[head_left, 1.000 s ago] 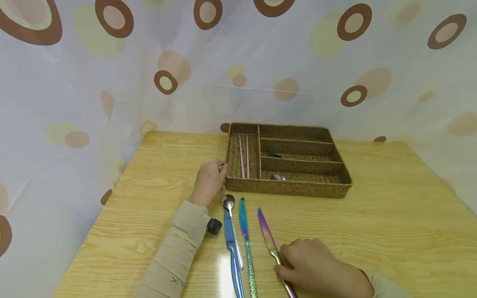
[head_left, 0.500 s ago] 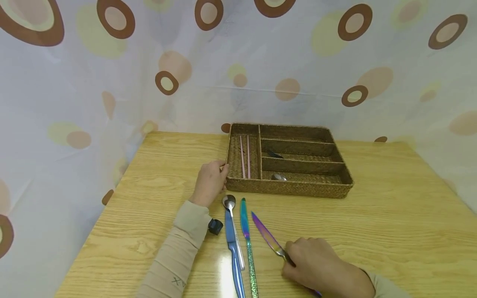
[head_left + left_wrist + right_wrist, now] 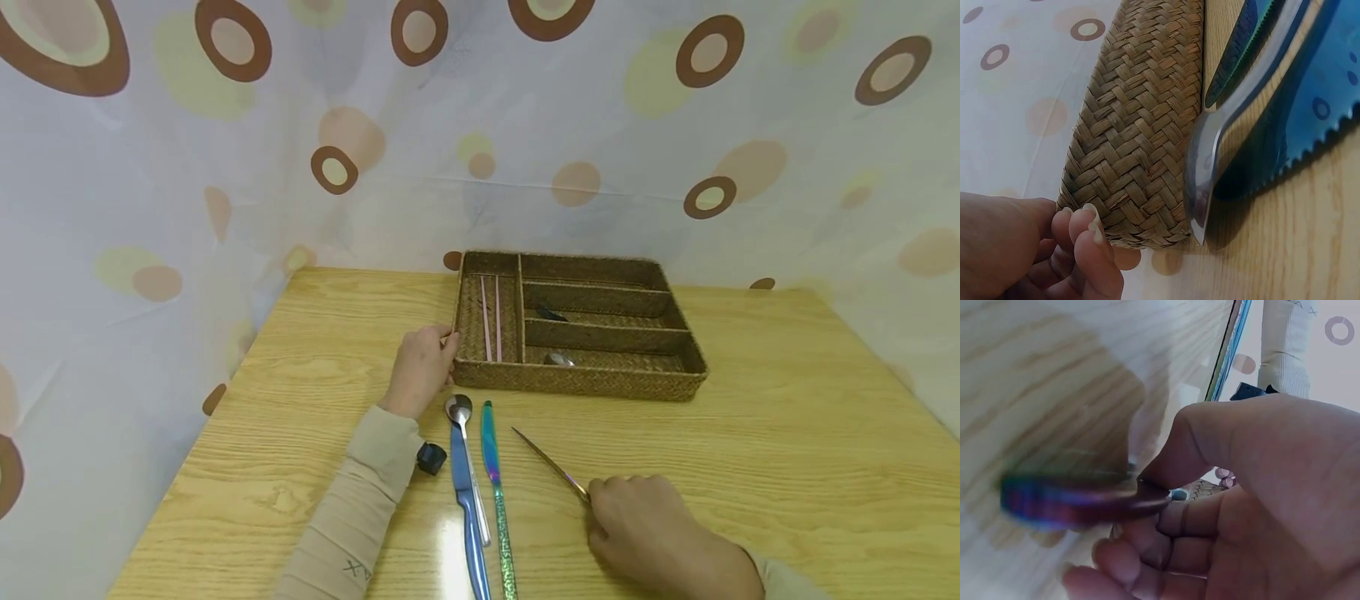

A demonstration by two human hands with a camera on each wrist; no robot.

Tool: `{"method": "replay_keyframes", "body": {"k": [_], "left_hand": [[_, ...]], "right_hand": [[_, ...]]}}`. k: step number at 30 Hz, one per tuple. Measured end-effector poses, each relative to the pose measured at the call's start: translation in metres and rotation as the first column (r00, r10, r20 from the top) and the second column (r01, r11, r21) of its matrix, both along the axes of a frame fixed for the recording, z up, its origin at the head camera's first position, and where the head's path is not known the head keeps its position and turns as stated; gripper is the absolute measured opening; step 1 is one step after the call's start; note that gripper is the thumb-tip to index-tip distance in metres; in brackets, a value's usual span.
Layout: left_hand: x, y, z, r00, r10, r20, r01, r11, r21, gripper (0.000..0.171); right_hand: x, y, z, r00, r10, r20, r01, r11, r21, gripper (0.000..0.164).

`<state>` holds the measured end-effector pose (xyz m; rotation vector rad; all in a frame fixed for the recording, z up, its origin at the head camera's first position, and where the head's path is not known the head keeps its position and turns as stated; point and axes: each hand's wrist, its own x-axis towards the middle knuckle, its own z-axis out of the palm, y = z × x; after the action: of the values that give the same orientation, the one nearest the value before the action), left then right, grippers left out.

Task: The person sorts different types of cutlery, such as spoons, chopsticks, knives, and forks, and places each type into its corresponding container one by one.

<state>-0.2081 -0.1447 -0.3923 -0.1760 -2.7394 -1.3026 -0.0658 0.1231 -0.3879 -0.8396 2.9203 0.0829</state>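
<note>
Iridescent knife (image 3: pixel 1079 503) — gripped by right fingers (image 3: pixel 1119 559), left fingers (image 3: pixel 1095 262) holding woven tray (image 3: pixel 577 381) by its edge

The right hand (image 3: pixel 648 527) has shifted rightward, and the rainbow-coloured knife (image 3: pixel 555 467) it grips has swung to a sharper slant. Its blade, seen broadside before, now shows as a thin line; the handle's end, visible earlier past the hand, is hidden in the head view.

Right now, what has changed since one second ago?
The right hand moved slightly right; the knife it holds turned, its blade slanting more and now showing edge-on. The left hand holding the tray, the spoon and the other two knives stayed put.
</note>
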Motion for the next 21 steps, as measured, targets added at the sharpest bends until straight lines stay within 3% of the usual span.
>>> {"method": "replay_keyframes", "body": {"k": [12,21], "left_hand": [[0.0,0.0,0.0,1.0,-0.011,0.001,0.011,1.0,0.016,0.035],[-0.001,-0.001,-0.001,1.0,-0.003,-0.011,0.004,1.0,0.013,0.033]], "right_hand": [[-0.01,0.017,0.016,0.996,0.031,0.083,-0.028,0.999,-0.043,0.017],[-0.026,0.032,0.042,0.996,0.093,0.001,-0.091,0.979,-0.18,0.015]]}}
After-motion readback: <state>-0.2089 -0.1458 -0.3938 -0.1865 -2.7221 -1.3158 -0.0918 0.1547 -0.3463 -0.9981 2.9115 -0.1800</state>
